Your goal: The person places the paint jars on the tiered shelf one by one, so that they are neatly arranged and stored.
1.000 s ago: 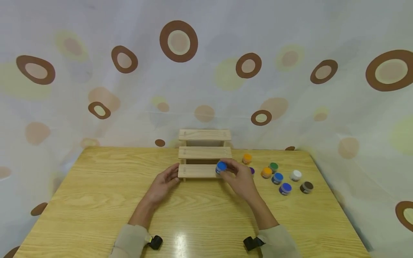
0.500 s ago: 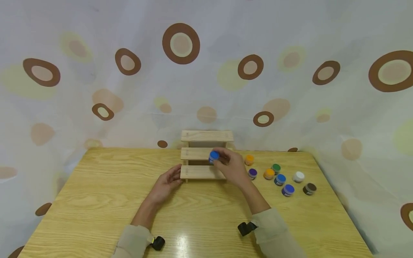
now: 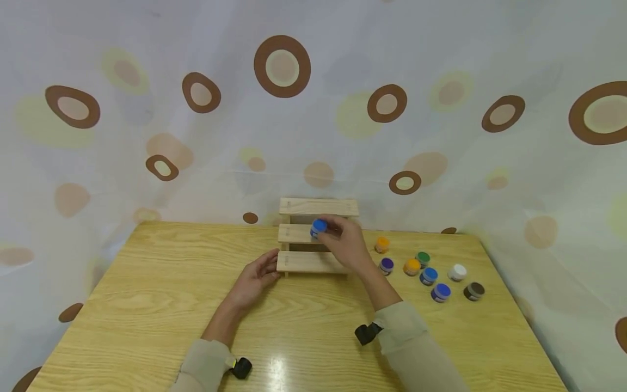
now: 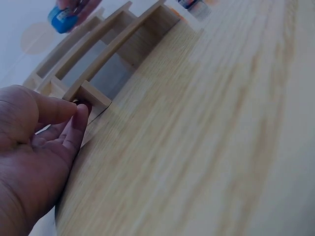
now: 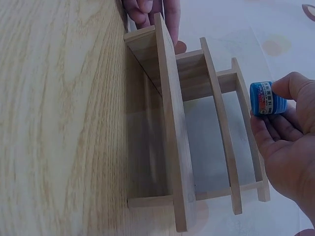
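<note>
A small three-tier wooden step stand (image 3: 303,262) stands at the back of the table. In the head view my right hand (image 3: 345,245) pinches a paint jar with a blue lid (image 3: 318,228) between thumb and fingers, over the middle step. The right wrist view shows the jar's printed label (image 5: 268,97) facing the camera, with the thumb on one side and fingertips on the other. My left hand (image 3: 252,280) holds the left end of the lowest step. Seen from the left wrist, its thumb and fingertips (image 4: 78,114) meet at the stand's end leg (image 4: 93,96).
Several paint jars stand loose to the right of the stand, among them orange (image 3: 412,266), purple (image 3: 386,265), green (image 3: 423,258), white (image 3: 458,272) and dark brown (image 3: 474,291). A patterned cloth (image 3: 318,136) hangs right behind the table's (image 3: 161,294) back edge.
My right hand has carried the blue-lidded jar up and left, from the lowest step's right end to over the middle step. The left hand stays at the stand's left end.
</note>
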`<state>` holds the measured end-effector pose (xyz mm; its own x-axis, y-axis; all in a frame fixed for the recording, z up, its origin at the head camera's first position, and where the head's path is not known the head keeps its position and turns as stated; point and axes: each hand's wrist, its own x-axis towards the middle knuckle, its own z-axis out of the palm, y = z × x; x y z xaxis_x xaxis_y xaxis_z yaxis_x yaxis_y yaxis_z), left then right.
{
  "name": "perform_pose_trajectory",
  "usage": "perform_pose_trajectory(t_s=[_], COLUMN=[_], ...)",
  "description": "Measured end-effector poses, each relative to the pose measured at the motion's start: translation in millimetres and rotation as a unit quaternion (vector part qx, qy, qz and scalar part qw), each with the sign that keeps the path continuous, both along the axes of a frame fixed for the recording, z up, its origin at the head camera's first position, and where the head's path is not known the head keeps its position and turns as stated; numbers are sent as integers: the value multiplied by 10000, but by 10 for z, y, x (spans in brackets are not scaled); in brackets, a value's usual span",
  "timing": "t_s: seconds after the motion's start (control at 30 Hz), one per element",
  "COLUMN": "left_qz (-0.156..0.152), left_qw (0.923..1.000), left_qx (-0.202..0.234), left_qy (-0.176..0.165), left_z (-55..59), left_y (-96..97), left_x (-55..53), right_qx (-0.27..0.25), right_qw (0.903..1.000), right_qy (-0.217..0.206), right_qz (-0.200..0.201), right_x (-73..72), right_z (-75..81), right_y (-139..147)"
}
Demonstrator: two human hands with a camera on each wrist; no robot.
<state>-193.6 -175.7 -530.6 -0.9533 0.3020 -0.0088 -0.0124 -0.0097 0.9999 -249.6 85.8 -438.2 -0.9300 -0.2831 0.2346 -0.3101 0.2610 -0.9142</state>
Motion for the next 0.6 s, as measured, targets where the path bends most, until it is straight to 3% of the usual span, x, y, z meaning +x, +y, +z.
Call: perform_pose_trajectory(t_s=[0.3,0.6], left_qz=[26,83], left_qw=[10000,9999], left_qx=[-19,60], left_qy=[75,-59], left_z=[-2,16], left_y=[-14,-5], left_x=[-20,2], right_qx=[187,229], right_qw=[9997,9995], right_qy=[-76,193], right_qz=[138,138], right_x=[-92,-199], right_z=[72,200], right_y=[-127,-225])
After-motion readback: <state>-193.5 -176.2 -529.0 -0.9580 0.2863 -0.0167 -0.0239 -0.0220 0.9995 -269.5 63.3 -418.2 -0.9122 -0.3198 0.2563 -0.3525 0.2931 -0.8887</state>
